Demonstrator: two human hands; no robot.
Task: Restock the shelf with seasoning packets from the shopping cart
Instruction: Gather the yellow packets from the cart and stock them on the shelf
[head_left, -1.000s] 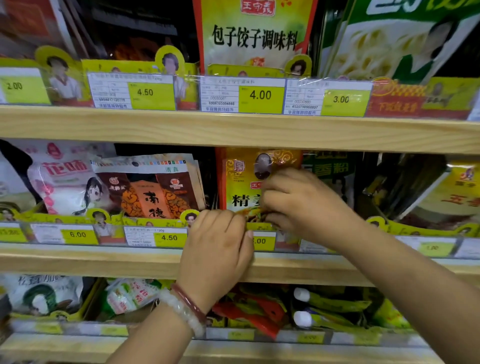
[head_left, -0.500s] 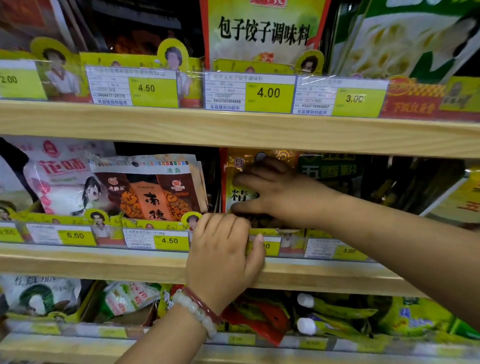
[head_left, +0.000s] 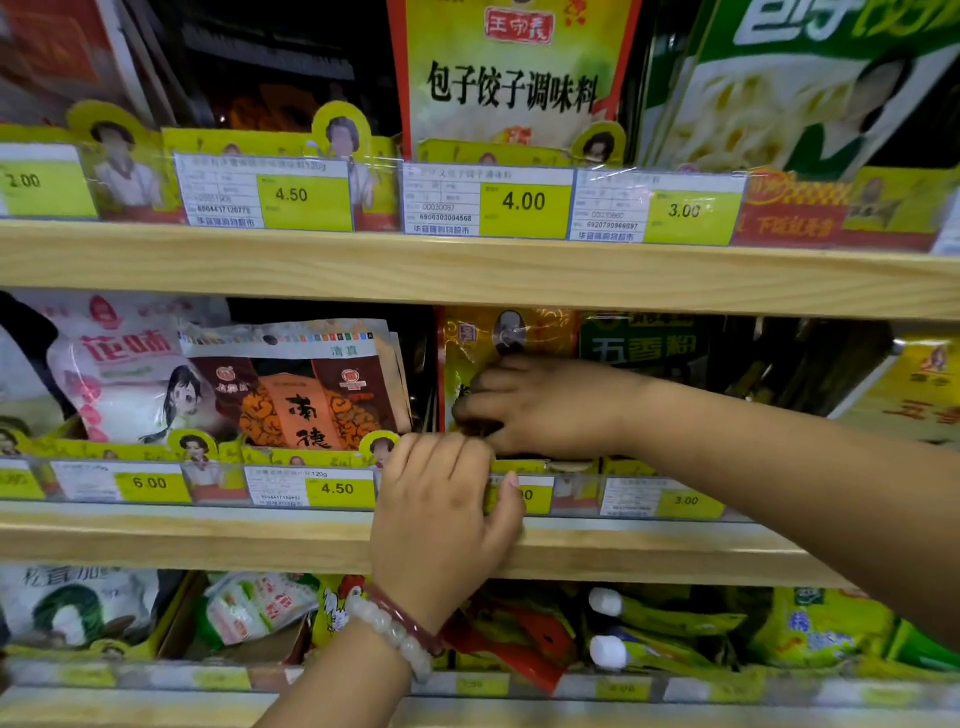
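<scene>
Wooden shelves are filling the head view, three tiers of seasoning bags behind yellow price tags. We are working on the middle shelf, where our right hand is reaching in from the right and lying over the front of a yellow-orange seasoning packet standing upright between the brown packets and a green packet. That grip is looking fairly flat, fingers stretched leftward across the packet's face; we cannot tell whether the thumb is pinching its lower edge. Our left hand, with a bead bracelet on the wrist, is curling its fingers over the price rail just below, seemingly steadying the rail or the packet's foot. We are judging this as the seating step: the packet is already in its slot, being pushed back and squared. Next we are likely needing to let go and turn to the cart, which is out of sight.
</scene>
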